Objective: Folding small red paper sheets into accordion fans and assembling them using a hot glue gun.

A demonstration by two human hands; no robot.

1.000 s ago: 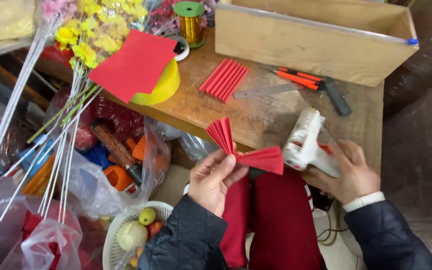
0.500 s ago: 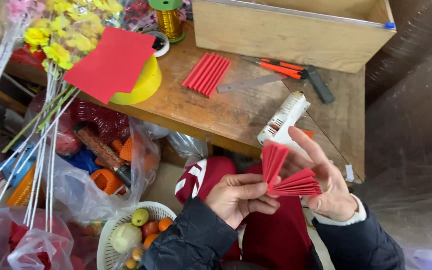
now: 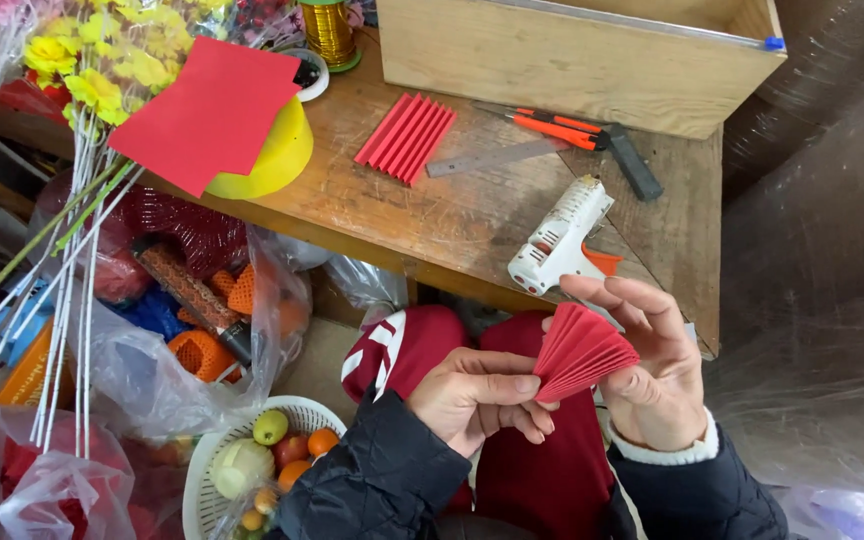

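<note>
A red pleated paper fan (image 3: 580,352) is held over my lap between both hands. My left hand (image 3: 479,397) pinches its narrow folded end with thumb and fingers. My right hand (image 3: 652,365) cups the spread pleats from the right, fingers behind the paper. A white glue gun (image 3: 559,238) with an orange trigger lies on the wooden table (image 3: 452,215) just beyond my right hand. A second piece of red pleated paper (image 3: 406,137) lies flat farther back on the table.
Orange-handled scissors (image 3: 562,125) and a metal ruler (image 3: 497,158) lie near a wooden box (image 3: 572,55). A red paper sheet (image 3: 214,112) rests on a yellow bowl. Artificial yellow flowers, plastic bags and a white fruit basket (image 3: 252,465) crowd the left.
The glue gun went from my right hand onto the table. The two separate pleated pieces now sit together as one fan, and both hands hold it.
</note>
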